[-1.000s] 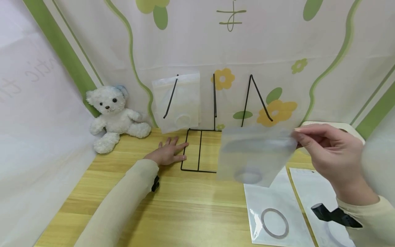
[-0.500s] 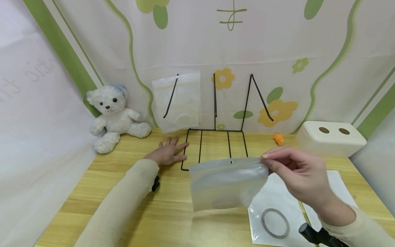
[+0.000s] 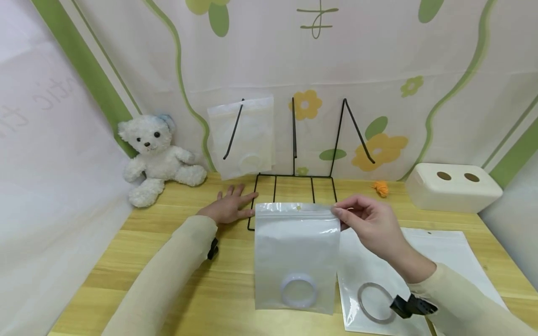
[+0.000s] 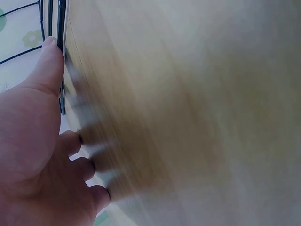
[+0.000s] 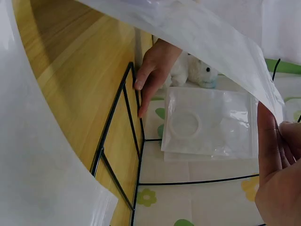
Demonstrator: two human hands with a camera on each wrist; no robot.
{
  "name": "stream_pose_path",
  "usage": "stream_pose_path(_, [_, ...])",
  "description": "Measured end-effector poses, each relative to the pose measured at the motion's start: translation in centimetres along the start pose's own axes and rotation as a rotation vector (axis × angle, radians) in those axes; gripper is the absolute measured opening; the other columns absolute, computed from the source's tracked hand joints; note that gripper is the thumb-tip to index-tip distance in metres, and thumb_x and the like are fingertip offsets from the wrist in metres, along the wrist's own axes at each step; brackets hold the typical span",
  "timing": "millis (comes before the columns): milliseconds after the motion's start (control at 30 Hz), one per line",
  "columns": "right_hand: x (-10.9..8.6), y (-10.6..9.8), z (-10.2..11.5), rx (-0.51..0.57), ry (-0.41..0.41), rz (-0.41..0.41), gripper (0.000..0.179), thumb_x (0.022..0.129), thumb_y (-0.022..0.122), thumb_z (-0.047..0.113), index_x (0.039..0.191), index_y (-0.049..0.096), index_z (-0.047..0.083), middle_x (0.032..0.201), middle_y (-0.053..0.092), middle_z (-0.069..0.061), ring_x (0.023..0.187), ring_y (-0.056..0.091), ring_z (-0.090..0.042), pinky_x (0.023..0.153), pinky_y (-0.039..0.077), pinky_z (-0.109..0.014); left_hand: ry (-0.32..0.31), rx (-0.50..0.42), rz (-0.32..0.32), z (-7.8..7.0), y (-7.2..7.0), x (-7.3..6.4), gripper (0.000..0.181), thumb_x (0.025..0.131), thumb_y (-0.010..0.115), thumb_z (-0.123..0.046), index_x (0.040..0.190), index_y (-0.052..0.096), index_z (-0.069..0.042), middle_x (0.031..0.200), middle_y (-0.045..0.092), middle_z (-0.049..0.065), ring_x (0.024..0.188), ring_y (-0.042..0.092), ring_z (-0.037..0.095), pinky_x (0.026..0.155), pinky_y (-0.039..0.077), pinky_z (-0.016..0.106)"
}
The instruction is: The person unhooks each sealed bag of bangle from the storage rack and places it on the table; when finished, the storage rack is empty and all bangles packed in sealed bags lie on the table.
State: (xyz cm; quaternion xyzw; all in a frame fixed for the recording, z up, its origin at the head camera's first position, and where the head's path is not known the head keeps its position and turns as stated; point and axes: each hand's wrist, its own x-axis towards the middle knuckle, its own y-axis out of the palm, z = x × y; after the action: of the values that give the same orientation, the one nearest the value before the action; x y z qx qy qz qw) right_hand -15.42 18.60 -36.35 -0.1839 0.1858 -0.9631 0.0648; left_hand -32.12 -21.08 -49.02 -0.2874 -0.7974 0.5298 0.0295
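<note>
A clear zip bag (image 3: pixel 296 247) with a pale bangle (image 3: pixel 284 291) in its lower part hangs upright in front of the black wire rack (image 3: pixel 294 135). My right hand (image 3: pixel 374 228) pinches its top right corner between thumb and fingers. A small hole shows in the bag's top strip. On the rack's left hook hang similar bags (image 3: pixel 256 135), at least two deep. My left hand (image 3: pixel 229 207) lies with fingers spread on the table, its fingers touching the left edge of the rack's base. In the left wrist view the thumb (image 4: pixel 49 66) lies against the black wire.
White-backed bags (image 3: pixel 353 266) lie at right, one with a grey ring (image 3: pixel 360 303) inside. A white box (image 3: pixel 454 198) with two holes stands at back right, near a tuft of orange yarn (image 3: pixel 380 188). A white teddy bear (image 3: pixel 157 163) sits at back left.
My right hand has brought the bag leftward and down from the rack's right side; it now hangs with its face turned towards me. My left hand has stayed put.
</note>
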Motion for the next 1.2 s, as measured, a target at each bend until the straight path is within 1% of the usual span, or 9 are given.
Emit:
stream_pose_path(167, [1.1, 0.2, -1.7, 0.008, 0.015, 0.032, 0.007, 0.100, 0.074, 0.000, 0.105, 0.077, -0.005, 0.092, 0.080, -0.004, 0.071, 0.075, -0.011, 0.070, 0.066, -0.030, -0.006, -0.007, 0.001, -0.3, -0.1, -0.2, 0.087, 0.097, 0.051, -0.083, 0.171, 0.026, -0.045, 0.183, -0.003, 0.018, 0.167, -0.010, 0.050, 0.127, -0.007, 0.080])
stream_pose_path(367, [2.0, 0.8, -4.0, 0.016, 0.103, 0.101, 0.009, 0.102, 0.073, 0.000, 0.107, 0.074, -0.007, 0.100, 0.078, -0.022, 0.074, 0.076, -0.009, 0.073, 0.067, -0.034, 0.010, -0.010, 0.000, -0.9, -0.4, -0.6, 0.081, 0.103, 0.052, -0.074, 0.172, 0.028, -0.039, 0.182, -0.002, 0.022, 0.165, -0.008, 0.055, 0.123, -0.006, 0.083])
stream_pose_path(533, [2.4, 1.2, -5.9, -0.046, 0.183, 0.161, 0.009, 0.103, 0.071, 0.003, 0.108, 0.074, -0.005, 0.098, 0.078, -0.017, 0.079, 0.075, -0.013, 0.075, 0.067, -0.037, 0.010, -0.017, 0.006, -1.4, -0.6, -0.8, 0.083, 0.102, 0.053, -0.074, 0.172, 0.028, -0.037, 0.182, -0.002, 0.023, 0.165, -0.008, 0.056, 0.123, -0.008, 0.084])
stream_pose_path(633, [2.6, 1.3, -6.6, -0.130, 0.213, 0.209, 0.011, 0.104, 0.072, 0.007, 0.111, 0.075, -0.001, 0.097, 0.078, -0.012, 0.084, 0.074, -0.019, 0.073, 0.064, -0.032, 0.000, -0.033, 0.013, -2.4, -1.1, -1.5, 0.082, 0.103, 0.053, -0.074, 0.172, 0.028, -0.037, 0.182, -0.003, 0.023, 0.165, -0.010, 0.056, 0.124, -0.009, 0.083])
stream_pose_path(833, [3.4, 1.2, -7.6, -0.306, 0.194, 0.269, 0.018, 0.105, 0.072, 0.012, 0.120, 0.078, 0.005, 0.108, 0.079, -0.010, 0.099, 0.072, -0.022, 0.077, 0.057, -0.026, -0.015, -0.036, 0.037, -3.9, -1.9, -2.6, 0.081, 0.105, 0.055, -0.068, 0.173, 0.027, -0.034, 0.181, -0.004, 0.025, 0.165, -0.010, 0.055, 0.124, -0.008, 0.082])
stream_pose_path(933, [3.8, 1.2, -8.1, -0.377, 0.175, 0.296, 0.015, 0.104, 0.072, 0.013, 0.116, 0.080, 0.007, 0.108, 0.080, -0.008, 0.100, 0.071, -0.021, 0.078, 0.057, -0.029, 0.005, -0.028, 0.023, -2.8, -1.3, -1.9, 0.082, 0.104, 0.054, -0.071, 0.173, 0.027, -0.036, 0.181, -0.004, 0.026, 0.164, -0.010, 0.057, 0.123, -0.008, 0.083])
stream_pose_path(1067, [4.3, 1.3, -8.6, -0.441, 0.163, 0.332, 0.012, 0.104, 0.073, 0.013, 0.111, 0.082, 0.010, 0.106, 0.080, -0.005, 0.093, 0.067, -0.018, 0.078, 0.055, -0.033, -0.001, -0.005, 0.021, -2.8, -1.2, -1.8, 0.080, 0.106, 0.054, -0.067, 0.173, 0.027, -0.034, 0.181, -0.004, 0.026, 0.164, -0.010, 0.057, 0.124, -0.007, 0.083])
stream_pose_path(1133, [4.5, 1.3, -9.0, -0.472, 0.160, 0.344, 0.011, 0.104, 0.073, 0.013, 0.110, 0.082, 0.011, 0.107, 0.080, -0.004, 0.095, 0.068, -0.018, 0.081, 0.057, -0.037, -0.023, 0.013, 0.033, -4.1, -1.8, -2.5, 0.076, 0.110, 0.054, -0.059, 0.174, 0.026, -0.030, 0.181, -0.003, 0.026, 0.165, -0.009, 0.055, 0.125, -0.006, 0.082])
stream_pose_path(1200, [4.7, 1.3, -9.4, -0.498, 0.152, 0.359, 0.011, 0.104, 0.073, 0.013, 0.110, 0.082, 0.011, 0.109, 0.080, -0.005, 0.099, 0.069, -0.020, 0.086, 0.059, -0.043, -0.031, 0.028, 0.036, -4.5, -2.0, -2.7, 0.074, 0.112, 0.054, -0.053, 0.174, 0.025, -0.027, 0.180, -0.003, 0.027, 0.165, -0.008, 0.055, 0.126, -0.005, 0.081])
